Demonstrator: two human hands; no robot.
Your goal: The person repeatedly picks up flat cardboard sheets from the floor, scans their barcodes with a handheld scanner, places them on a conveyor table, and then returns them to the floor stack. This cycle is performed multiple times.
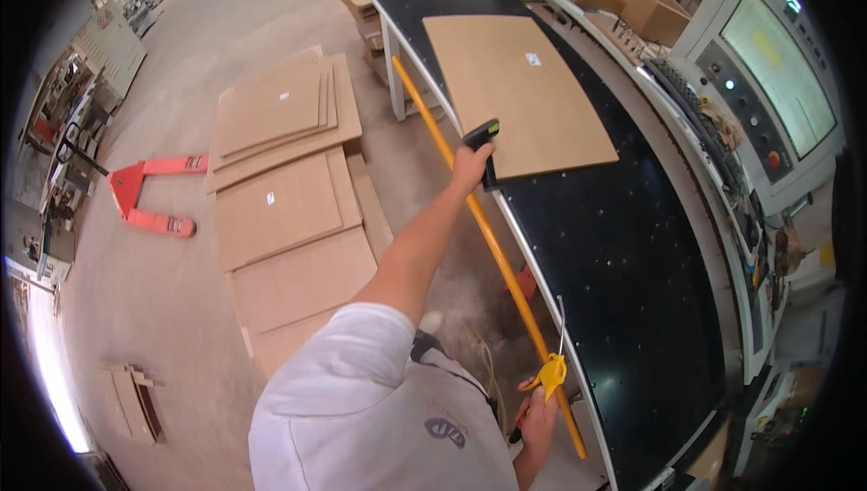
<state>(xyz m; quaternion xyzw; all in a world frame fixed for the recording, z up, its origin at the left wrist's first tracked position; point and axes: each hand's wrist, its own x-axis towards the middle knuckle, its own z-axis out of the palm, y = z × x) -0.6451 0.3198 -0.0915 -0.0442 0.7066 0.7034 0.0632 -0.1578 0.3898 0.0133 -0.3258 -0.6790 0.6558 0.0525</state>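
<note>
My left hand (471, 164) is wrapped round a black handheld scanner (481, 135) with a yellow-green patch on top. It is at the left edge of a flat wood-coloured panel (524, 93) that bears a small white label. This panel lies on a long black-topped machine table (623, 292). Lower down, by the table's near left edge, my right hand (539, 420) grips a yellow air blow gun (550, 374), whose thin metal nozzle points upward. Part of the gun's handle is hidden by the fingers.
A yellow rail (492, 243) runs along the table's left side. Stacked panels (280, 202) lie on the floor at left, beside a red pallet jack (135, 191). On the right stand a control panel with a screen (777, 66) and a keyboard (691, 102).
</note>
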